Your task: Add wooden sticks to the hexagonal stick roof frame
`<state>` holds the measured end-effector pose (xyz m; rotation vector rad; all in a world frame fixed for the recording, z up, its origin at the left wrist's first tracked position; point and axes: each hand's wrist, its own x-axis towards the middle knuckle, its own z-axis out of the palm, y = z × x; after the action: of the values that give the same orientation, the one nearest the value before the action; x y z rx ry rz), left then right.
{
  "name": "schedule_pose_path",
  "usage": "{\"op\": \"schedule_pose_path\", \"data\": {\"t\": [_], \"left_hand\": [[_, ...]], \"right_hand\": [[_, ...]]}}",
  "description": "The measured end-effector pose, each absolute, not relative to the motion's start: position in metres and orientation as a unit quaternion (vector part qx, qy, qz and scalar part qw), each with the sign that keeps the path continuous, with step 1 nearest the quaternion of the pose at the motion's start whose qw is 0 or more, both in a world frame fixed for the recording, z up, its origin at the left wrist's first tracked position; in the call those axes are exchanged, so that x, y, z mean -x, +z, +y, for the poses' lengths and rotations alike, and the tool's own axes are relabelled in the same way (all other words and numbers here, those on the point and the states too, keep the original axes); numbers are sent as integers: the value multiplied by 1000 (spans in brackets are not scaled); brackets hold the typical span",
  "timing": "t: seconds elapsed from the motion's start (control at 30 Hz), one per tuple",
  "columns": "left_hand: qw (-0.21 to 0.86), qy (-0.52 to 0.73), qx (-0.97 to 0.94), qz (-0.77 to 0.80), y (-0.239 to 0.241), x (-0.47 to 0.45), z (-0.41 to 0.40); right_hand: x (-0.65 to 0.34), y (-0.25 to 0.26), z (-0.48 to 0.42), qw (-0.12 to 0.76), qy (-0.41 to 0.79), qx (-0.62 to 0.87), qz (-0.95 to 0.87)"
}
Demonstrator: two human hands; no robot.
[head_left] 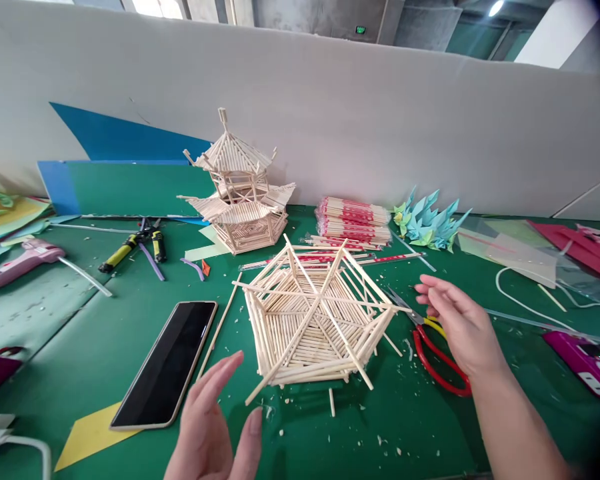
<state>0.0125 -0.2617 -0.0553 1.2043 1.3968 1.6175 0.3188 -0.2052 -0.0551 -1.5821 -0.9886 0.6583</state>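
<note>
A six-sided frame of wooden sticks [300, 333] sits in front of me on the green table, with long sticks crossing over its top. My left hand [215, 420] is at its near left side, thumb and fingers apart, holding nothing. On the other side, my right hand [455, 317] is close to the end of a crossing stick, its fingers loosely bent with nothing visible in them. Red-and-yellow-handled scissors [443, 360] lie partly beneath that hand. Behind the frame stands a finished-looking two-tiered stick pavilion [243, 193].
Left of the frame lie a phone [167, 367], a loose stick [220, 327], pliers [135, 247] and a pink glue gun [23, 263]. Packs of chopsticks [353, 220] and blue folded paper [427, 223] stand at the back. A purple power strip [585, 363] is at right.
</note>
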Motion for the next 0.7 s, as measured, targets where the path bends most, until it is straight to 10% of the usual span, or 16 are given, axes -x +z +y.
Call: {"op": "schedule_pose_path", "data": {"t": [0.7], "left_hand": [[234, 569, -575, 540, -44, 11, -230]], "right_hand": [[-287, -110, -218, 196, 95, 721, -657]]}}
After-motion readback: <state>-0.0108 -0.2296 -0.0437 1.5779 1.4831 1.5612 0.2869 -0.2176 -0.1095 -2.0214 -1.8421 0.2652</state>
